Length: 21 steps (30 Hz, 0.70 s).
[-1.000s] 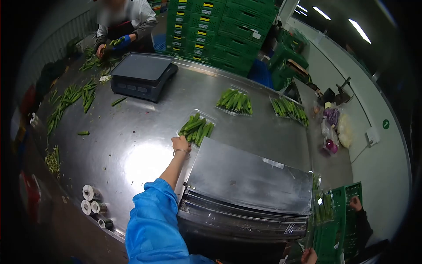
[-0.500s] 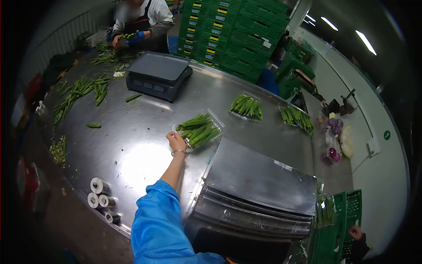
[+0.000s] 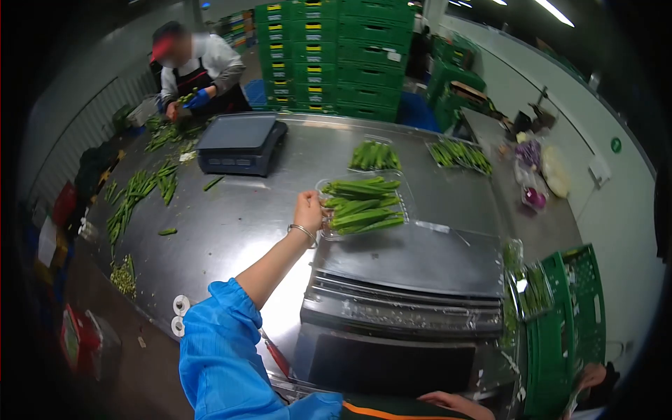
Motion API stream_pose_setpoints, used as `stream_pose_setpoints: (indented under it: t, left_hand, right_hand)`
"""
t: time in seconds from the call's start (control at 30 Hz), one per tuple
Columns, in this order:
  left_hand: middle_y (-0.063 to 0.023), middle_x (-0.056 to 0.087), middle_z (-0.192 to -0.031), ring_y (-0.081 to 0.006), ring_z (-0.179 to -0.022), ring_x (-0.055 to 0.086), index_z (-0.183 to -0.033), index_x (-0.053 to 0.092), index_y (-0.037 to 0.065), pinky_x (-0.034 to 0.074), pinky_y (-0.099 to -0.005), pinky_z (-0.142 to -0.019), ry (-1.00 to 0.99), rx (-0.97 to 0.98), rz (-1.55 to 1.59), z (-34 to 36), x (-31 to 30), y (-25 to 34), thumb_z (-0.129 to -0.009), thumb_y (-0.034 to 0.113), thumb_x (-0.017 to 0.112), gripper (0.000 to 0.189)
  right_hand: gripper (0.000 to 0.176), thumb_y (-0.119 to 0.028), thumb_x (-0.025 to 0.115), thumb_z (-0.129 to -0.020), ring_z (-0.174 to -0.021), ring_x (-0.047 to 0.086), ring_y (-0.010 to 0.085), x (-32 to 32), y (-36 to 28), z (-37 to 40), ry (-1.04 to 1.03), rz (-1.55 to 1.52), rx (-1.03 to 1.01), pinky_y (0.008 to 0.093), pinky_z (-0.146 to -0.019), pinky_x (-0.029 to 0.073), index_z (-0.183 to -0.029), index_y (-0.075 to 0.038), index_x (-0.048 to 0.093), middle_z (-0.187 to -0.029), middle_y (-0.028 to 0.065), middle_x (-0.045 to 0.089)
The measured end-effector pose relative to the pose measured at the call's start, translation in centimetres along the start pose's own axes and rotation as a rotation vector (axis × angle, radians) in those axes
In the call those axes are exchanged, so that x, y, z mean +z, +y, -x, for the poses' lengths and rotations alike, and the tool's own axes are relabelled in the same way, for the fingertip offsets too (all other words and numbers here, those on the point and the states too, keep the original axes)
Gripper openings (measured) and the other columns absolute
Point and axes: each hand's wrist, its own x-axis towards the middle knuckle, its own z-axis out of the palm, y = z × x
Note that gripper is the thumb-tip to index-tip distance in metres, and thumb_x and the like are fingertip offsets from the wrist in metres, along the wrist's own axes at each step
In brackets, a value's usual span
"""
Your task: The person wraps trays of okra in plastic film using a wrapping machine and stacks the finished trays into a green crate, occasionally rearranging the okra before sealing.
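My left hand is closed on the near left edge of a clear plastic tray of okra. The tray is tilted toward me, above the front of the metal machine's flat top. Several green pods lie side by side in it. Just behind it, a second tray of okra rests on the steel table, and a third okra tray lies farther right. At the bottom edge, my right hand is low near my body, partly cut off, and its grip is not clear.
A dark scale stands at the back left, with loose okra beyond it. A co-worker handles pods there. Label rolls sit at the front left. Right are green crates, packed okra and another person's hand.
My left hand has lifted the okra tray from the table and brought it right, over the machine's top. My view has turned, and my right hand now shows at the bottom edge.
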Motion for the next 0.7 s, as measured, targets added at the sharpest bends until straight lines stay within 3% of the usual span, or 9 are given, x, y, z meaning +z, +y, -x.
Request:
stream_pose_setpoints:
  t: [0.03,0.07,0.13,0.33,0.43,0.5,0.53,0.63,0.7]
  left_hand:
    - [-0.0055,0.051,-0.091,-0.0104,-0.063,0.054,-0.107,0.037,0.011,0.045,-0.0262,-0.045,-0.037,-0.059,0.023,1.5,1.9,0.0,-0.091,0.027,0.038,0.023]
    - [-0.0055,0.051,-0.091,-0.0104,-0.063,0.054,-0.107,0.037,0.011,0.045,-0.0262,-0.045,-0.061,-0.076,0.007,2.0,3.4,-0.6,-0.091,0.027,0.038,0.023]
    - [-0.0061,0.052,-0.092,-0.0112,-0.062,0.055,-0.106,0.038,0.012,0.045,-0.0263,-0.044,-0.2,-0.178,0.022,2.5,6.3,-2.5,-0.091,0.025,0.038,0.021]
    - [-0.0108,0.054,-0.098,-0.0158,-0.067,0.058,-0.106,0.036,0.01,0.052,-0.0307,-0.052,-0.35,-0.122,-0.093,4.3,11.4,-5.4,-0.091,0.022,0.037,0.019]
    - [-0.012,0.054,-0.102,-0.0196,-0.074,0.059,-0.107,0.039,0.008,0.053,-0.0321,-0.052,-0.499,-0.003,-0.3,3.9,11.0,-5.0,-0.091,0.02,0.038,0.02]
    - [-0.0159,0.054,-0.104,-0.0261,-0.081,0.059,-0.11,0.044,0.003,0.051,-0.034,-0.065,-0.47,0.341,-0.667,5.0,10.4,-4.2,-0.087,0.021,0.045,0.029]
    - [-0.0178,0.054,-0.105,-0.0293,-0.085,0.059,-0.111,0.047,0.0,0.05,-0.035,-0.072,-0.444,0.516,-0.852,5.5,9.9,-3.8,-0.086,0.021,0.048,0.033]
    - [-0.0183,0.052,-0.105,-0.0309,-0.099,0.05,-0.109,0.049,0.001,0.039,-0.0358,-0.087,-0.446,0.843,-0.754,8.7,9.2,-3.0,-0.077,0.016,0.057,0.036]
    - [-0.0166,0.053,-0.101,-0.0316,-0.096,0.049,-0.105,0.051,0.003,0.038,-0.0381,-0.085,-0.505,0.828,-0.701,10.9,8.3,-2.1,-0.076,0.014,0.056,0.031]
  right_hand:
    - [0.027,-0.015,0.049,-0.087,-0.089,0.055,0.0111,-1.5,2.4,-1.8,-0.117,0.407,-0.184,0.0231,-0.082,0.042,-0.111,-0.003,0.051,-0.094,0.0065,0.059]
    - [0.024,-0.025,0.053,-0.085,-0.08,0.058,0.0123,-2.5,5.0,-2.6,-0.063,0.392,-0.189,0.0232,-0.072,0.046,-0.102,-0.008,0.058,-0.08,0.0047,0.062]
    - [0.016,-0.019,0.06,-0.081,-0.071,0.057,0.0091,-1.9,0.0,-3.1,0.189,0.511,-0.156,0.0216,-0.064,0.046,-0.087,-0.005,0.063,-0.077,0.0038,0.061]
    - [0.013,-0.012,0.053,-0.082,-0.063,0.051,0.0074,-8.9,-10.7,-9.1,0.651,0.235,-0.712,0.0207,-0.058,0.042,-0.087,-0.001,0.058,-0.073,0.0039,0.057]
    - [0.016,-0.015,0.054,-0.08,-0.076,0.054,0.0143,-12.2,-13.0,-12.8,0.682,0.482,-0.792,0.0267,-0.067,0.043,-0.092,-0.003,0.058,-0.084,0.0076,0.057]
    - [0.025,-0.017,0.057,-0.078,-0.087,0.051,0.0228,-13.6,-13.5,-15.6,0.763,0.969,-0.917,0.0354,-0.077,0.039,-0.099,-0.004,0.056,-0.095,0.0094,0.055]
    - [0.025,-0.017,0.057,-0.078,-0.087,0.051,0.0228,-13.9,-13.4,-16.8,0.752,0.967,-0.929,0.0354,-0.077,0.039,-0.099,-0.004,0.056,-0.095,0.0094,0.055]
    - [0.029,-0.022,0.062,-0.071,-0.091,0.046,0.0269,-14.6,-14.2,-19.9,0.757,1.266,-0.798,0.0389,-0.084,0.03,-0.097,-0.009,0.058,-0.091,0.009,0.054]
    - [0.027,-0.021,0.062,-0.071,-0.091,0.046,0.0266,-14.5,-14.3,-20.2,0.733,1.276,-0.872,0.0387,-0.083,0.03,-0.096,-0.01,0.058,-0.089,0.009,0.053]
